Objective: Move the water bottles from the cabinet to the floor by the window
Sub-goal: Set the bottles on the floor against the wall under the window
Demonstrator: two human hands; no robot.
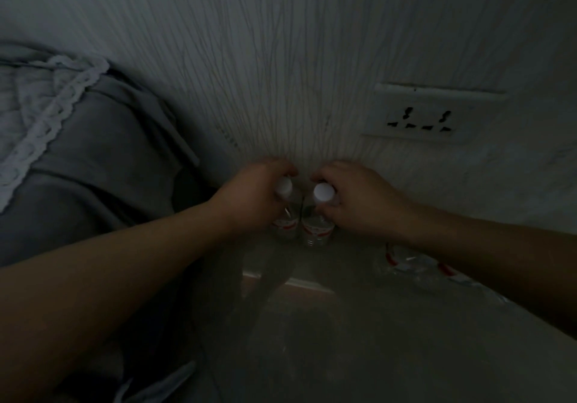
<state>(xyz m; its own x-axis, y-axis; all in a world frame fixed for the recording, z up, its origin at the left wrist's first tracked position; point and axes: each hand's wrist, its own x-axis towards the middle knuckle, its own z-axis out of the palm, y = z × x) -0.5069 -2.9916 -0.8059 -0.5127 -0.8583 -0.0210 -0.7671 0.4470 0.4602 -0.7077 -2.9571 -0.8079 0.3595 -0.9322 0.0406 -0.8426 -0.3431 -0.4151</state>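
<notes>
Water bottles, count two: left bottle (284, 224) and right bottle (316, 230), clear plastic, each with a white cap and a red-and-white label. Both stand close to upright, long axis vertical, caps pointing up toward the camera. They sit side by side below and left of the wall socket (421, 118), at the foot of the wall (281, 59). The dim light does not show whether they touch each other or whether their bases rest fully on the floor (343, 340).

Hands, count two. The left hand (256, 193) has its fingers curled round the neck of the left bottle, just under the cap. The right hand (359, 202) grips the neck of the right bottle the same way. Both hands lie below and left of the socket, and both forearms are bare.

Crumpled clear plastic wrap (415, 265) with red markings, count one: on the floor directly below the socket, partly under the right forearm.

Grey fabric (93, 152), count one: far left of the socket, hanging in folds, with a white lace trim (46, 121) running diagonally across it.

Wall socket, count one: white plate, on the pale streaked wall.
</notes>
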